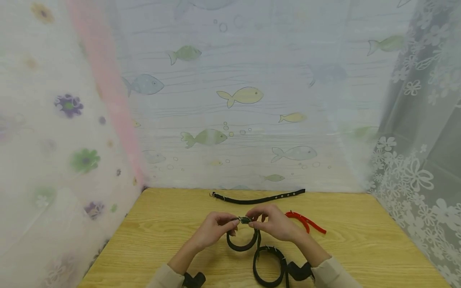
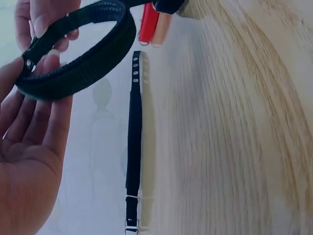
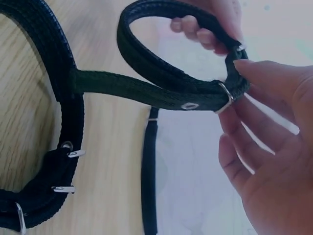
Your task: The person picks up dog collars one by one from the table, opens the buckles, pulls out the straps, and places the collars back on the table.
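Both hands hold a dark collar (image 1: 242, 249) bent into a loop above the table. My left hand (image 1: 212, 231) pinches its left side by the buckle (image 1: 245, 219), thumb on top. From the other side my right hand (image 1: 275, 224) pinches the collar near the buckle. The right wrist view shows the collar's strap end (image 3: 146, 95), with a metal eyelet, passing through a metal loop (image 3: 225, 98) and reaching left. A second black looped collar (image 1: 255, 266) with metal rings lies nearer; whether the strap end touches it I cannot tell.
A black collar (image 1: 248, 201) lies stretched out near the table's back edge. Right of my hands lies a red collar (image 1: 317, 227), bent over. Fish-patterned curtain (image 1: 245, 120) hangs behind the wooden table (image 1: 162, 224), with more curtains at both sides.
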`<state>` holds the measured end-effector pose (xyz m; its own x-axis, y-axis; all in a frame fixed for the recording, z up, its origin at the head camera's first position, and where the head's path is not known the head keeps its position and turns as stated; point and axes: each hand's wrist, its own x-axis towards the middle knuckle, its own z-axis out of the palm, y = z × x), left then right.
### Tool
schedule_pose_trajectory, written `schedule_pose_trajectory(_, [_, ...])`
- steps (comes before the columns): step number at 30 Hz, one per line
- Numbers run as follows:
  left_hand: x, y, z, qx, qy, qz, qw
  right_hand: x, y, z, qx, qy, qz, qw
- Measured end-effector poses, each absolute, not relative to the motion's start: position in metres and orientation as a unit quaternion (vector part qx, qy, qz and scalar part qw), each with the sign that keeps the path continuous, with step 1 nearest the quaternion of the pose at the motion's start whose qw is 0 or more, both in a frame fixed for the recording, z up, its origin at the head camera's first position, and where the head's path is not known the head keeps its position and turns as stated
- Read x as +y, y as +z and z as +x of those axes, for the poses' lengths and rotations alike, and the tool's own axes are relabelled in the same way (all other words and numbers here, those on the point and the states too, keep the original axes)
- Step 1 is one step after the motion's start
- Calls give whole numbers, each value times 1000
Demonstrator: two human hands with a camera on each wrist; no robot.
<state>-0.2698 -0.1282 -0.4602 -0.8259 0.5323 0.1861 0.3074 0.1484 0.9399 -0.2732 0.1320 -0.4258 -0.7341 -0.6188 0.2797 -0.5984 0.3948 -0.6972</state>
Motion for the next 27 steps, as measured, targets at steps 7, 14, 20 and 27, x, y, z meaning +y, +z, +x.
schedule_pose_trajectory(7, [-127,-458,-270,751,608,256,24,136,-432,-269,869,-382,-309,-49])
schedule_pose_trajectory(14, [-119,-457,-265,752,609,252,-9,131,-440,-268,884,-350,-296,-89])
schedule_pose_trajectory(20, [-108,-456,-259,744,612,267,6,128,-440,-268,880,-349,-292,-137])
schedule_pose_trajectory(27, [-109,-457,-257,762,585,279,-5,136,-437,-271,861,-378,-301,-161])
